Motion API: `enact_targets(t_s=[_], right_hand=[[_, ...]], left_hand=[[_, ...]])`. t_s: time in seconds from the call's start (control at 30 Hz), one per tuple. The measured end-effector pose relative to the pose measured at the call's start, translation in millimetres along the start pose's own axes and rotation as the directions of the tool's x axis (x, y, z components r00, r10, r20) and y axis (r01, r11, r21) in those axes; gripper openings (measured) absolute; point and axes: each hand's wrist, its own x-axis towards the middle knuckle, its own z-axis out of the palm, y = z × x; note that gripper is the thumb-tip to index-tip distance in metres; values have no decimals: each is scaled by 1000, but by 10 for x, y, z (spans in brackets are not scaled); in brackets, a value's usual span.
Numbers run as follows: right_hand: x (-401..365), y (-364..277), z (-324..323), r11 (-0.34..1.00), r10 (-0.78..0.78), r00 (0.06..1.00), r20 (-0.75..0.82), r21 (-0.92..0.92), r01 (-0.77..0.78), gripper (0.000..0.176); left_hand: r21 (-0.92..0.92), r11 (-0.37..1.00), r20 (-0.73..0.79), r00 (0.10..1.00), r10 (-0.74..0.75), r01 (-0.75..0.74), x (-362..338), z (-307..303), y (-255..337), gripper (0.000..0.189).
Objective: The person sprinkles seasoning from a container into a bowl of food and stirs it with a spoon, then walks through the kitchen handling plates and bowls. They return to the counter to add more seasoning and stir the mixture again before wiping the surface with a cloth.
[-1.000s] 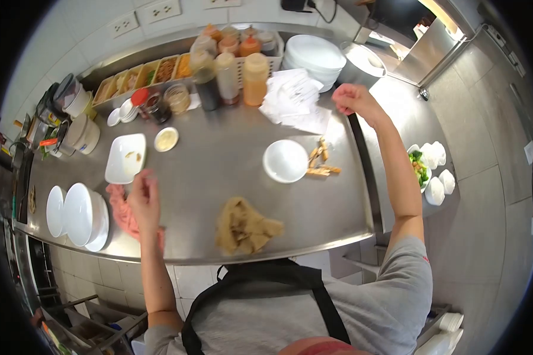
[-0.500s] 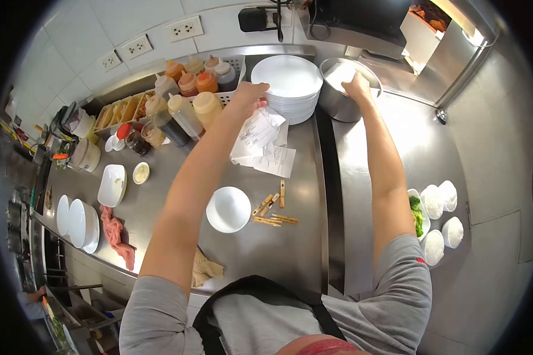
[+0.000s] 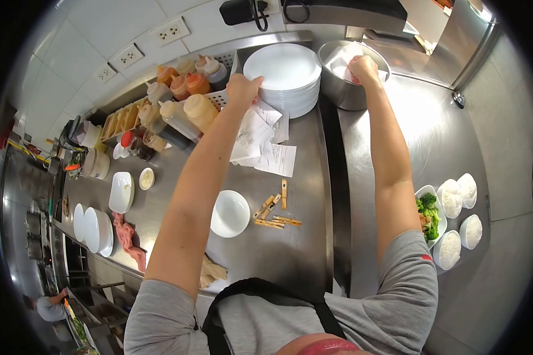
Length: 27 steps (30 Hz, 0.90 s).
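Note:
My left hand point(image 3: 244, 90) is at the near left edge of a tall stack of white plates point(image 3: 285, 68), thumb at the top plate's rim and fingers curled below it. Under that hand, loose printed paper slips point(image 3: 260, 139) lie on the steel counter. My right hand point(image 3: 363, 68) reaches into a round steel pot point(image 3: 349, 97), its fingers closed on a crumpled white cloth point(image 3: 339, 61); whether this is fabric or paper I cannot tell. Below the slips sit a white bowl point(image 3: 230, 213) and several wooden clothespins point(image 3: 275, 208).
Squeeze bottles point(image 3: 186, 106) crowd the back left, beside a divided topping tray point(image 3: 123, 121). Rice bowls point(image 3: 450, 248) and a broccoli dish point(image 3: 430, 213) stand at the right. A pink cloth point(image 3: 128, 239) lies left. A dark gap point(image 3: 339, 195) separates the counters. Another person point(image 3: 50, 307) is far left.
My right hand has turned within the pot, its fingers now curled more tightly on the white cloth. My left hand stays at the plate stack. The camera view has shifted slightly.

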Motion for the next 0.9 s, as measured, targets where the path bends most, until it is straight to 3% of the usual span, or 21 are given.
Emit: enact_targets(t_s=[0.1,0.2,0.3,0.4,0.47,0.57,0.63,0.67,0.73,0.8,0.87,0.9], right_hand=[[102,97,-137,967,-21,999,34,253,12,5],[204,199,-246,822,1,997,77,568,-45,2],[171,278,-355,622,-100,990,98,783,-14,2],[143,339,-469,435,-187,978,95,900,-4,5],[14,302,-539,357,-194,979,64,934,10,5],[-131,302,-616,273,-428,903,45,958,82,6],[-323,284,-632,342,-548,834,68,928,149,8],[-468,249,-633,374,-606,791,89,909,184,9],[-734,155,-513,565,-625,775,94,740,366,11],[-1320,-113,-381,703,-653,750,102,450,551,13],[-1697,-266,-103,527,-838,537,93,392,754,16],[-1994,-413,-75,543,-840,492,229,373,752,12]], left_hand=[[-12,998,-65,996,-66,65,33,11,16,31],[-112,987,-89,988,-124,114,330,129,-142,27],[-354,932,96,994,-50,81,118,30,117,23],[-676,737,131,983,129,-7,-71,16,266,26],[-613,781,122,962,246,-122,-334,-117,487,27],[-409,874,127,932,339,-262,-492,-224,553,25],[-320,897,135,923,361,-304,-694,-321,581,22],[-355,892,167,920,354,-278,-755,-355,513,20],[-421,879,223,914,340,-224,-863,-449,350,18],[-539,833,266,912,313,-128,-1051,-563,165,16],[-641,767,294,913,282,-30,-1217,-680,-61,17],[-642,767,319,907,274,-6,-1332,-784,-133,21]])
